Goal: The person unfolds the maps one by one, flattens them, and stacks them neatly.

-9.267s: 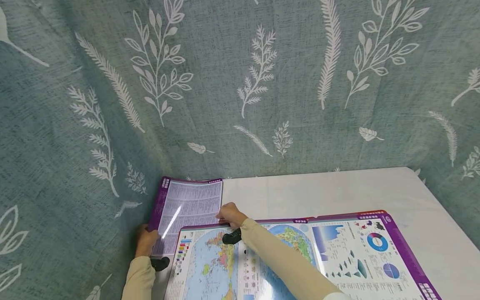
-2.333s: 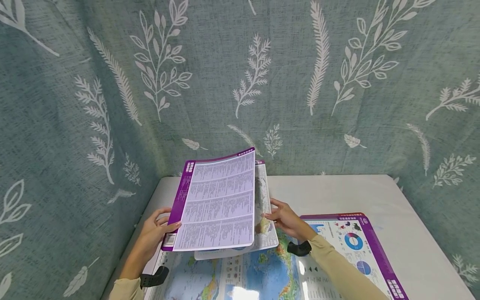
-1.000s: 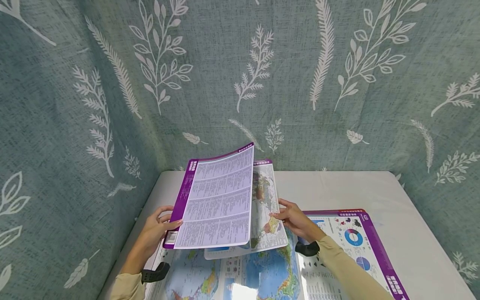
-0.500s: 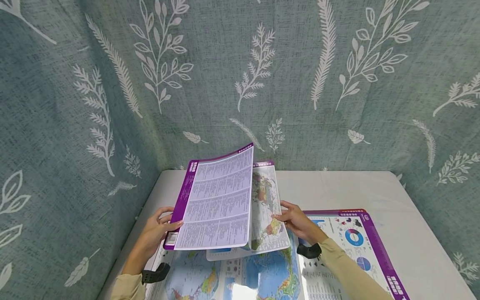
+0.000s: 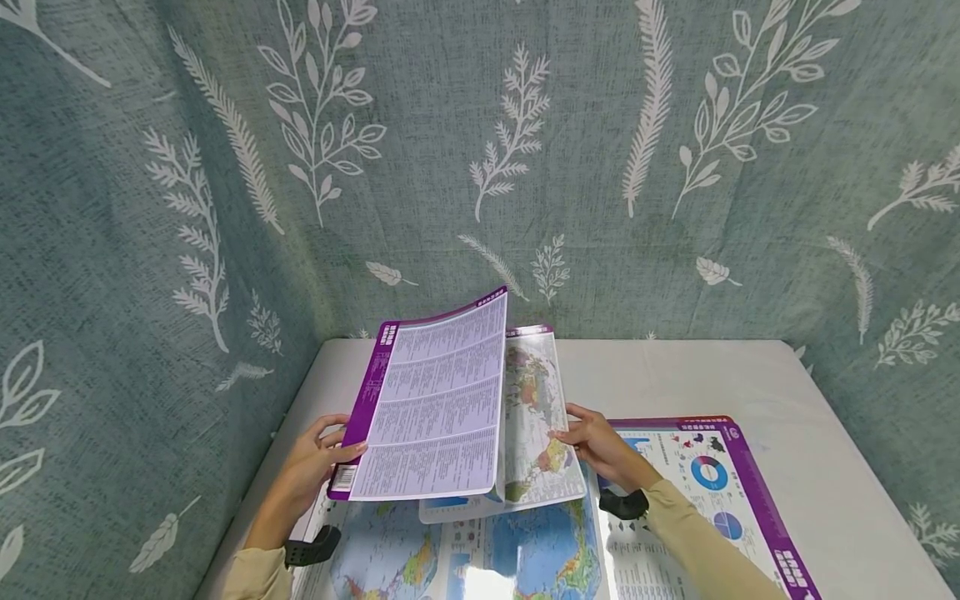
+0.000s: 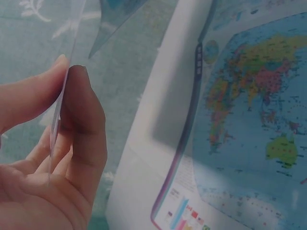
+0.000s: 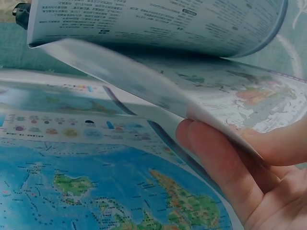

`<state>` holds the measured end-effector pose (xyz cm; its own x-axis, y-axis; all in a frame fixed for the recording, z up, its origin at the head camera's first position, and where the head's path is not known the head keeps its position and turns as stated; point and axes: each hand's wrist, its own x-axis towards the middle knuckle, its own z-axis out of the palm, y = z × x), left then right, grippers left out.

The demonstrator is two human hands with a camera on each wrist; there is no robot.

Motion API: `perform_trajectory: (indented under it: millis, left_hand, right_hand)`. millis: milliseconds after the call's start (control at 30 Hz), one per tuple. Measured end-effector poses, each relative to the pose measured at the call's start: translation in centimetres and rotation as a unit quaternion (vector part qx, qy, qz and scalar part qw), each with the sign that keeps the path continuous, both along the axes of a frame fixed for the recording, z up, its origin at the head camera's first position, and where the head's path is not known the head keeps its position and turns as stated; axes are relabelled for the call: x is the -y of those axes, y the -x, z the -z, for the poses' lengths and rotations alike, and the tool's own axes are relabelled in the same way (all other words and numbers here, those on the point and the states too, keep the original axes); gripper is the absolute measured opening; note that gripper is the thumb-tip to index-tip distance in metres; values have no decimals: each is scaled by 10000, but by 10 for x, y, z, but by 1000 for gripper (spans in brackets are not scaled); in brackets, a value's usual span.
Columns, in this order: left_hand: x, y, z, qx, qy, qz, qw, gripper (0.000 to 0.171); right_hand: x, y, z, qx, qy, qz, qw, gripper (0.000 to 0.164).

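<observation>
A folded map (image 5: 438, 400) with a purple border is held up off the table, tilted and partly spread. One panel carries dense text; a second panel (image 5: 536, 417) behind it shows a pale printed map. My left hand (image 5: 307, 458) pinches the purple left edge between thumb and fingers, seen edge-on in the left wrist view. At the right, my right hand (image 5: 603, 446) pinches the edge of the pale map panel, the thumb on top and fingers beneath in the right wrist view. Below lies a large unfolded world map (image 5: 386, 546), partly hidden by the held one.
The white table (image 5: 667, 375) runs back to a green leaf-patterned curtain (image 5: 585, 167), which also hangs close along the left side. Charts and a purple border (image 5: 761, 492) mark the large map's right end. Glare shows on its glossy surface.
The folded map, earlier lying at the table's back left, is now raised over the large map and partly unfolded. Over the last second my right hand has drawn its panel slightly rightward.
</observation>
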<state>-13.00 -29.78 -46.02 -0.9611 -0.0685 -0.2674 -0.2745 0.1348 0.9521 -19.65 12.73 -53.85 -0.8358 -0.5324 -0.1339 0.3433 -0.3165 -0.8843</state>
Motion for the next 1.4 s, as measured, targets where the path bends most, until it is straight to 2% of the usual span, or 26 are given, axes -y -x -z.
perform_trajectory:
  millis: [333, 667, 833, 1067, 1400]
  left_hand:
    - [-1, -1, 2, 92, -57, -44, 9999, 59]
    - [-1, -3, 5, 71, -30, -65, 9999, 58]
    - [-1, -4, 5, 73, 9, -69, 9999, 57]
    - [0, -6, 3, 105, -12, -41, 9999, 57]
    - [2, -9, 1, 181, 48, -52, 9998, 58]
  right_hand:
    - [-7, -4, 0, 25, 25, 118, 9999, 62]
    - [-15, -11, 5, 94, 15, 228, 9997, 67]
    - [-18, -15, 6, 227, -78, 353, 9991, 69]
    - [-23, -16, 5, 436, 121, 326, 9984, 66]
    - [-31, -18, 5, 292, 34, 329, 9990, 66]
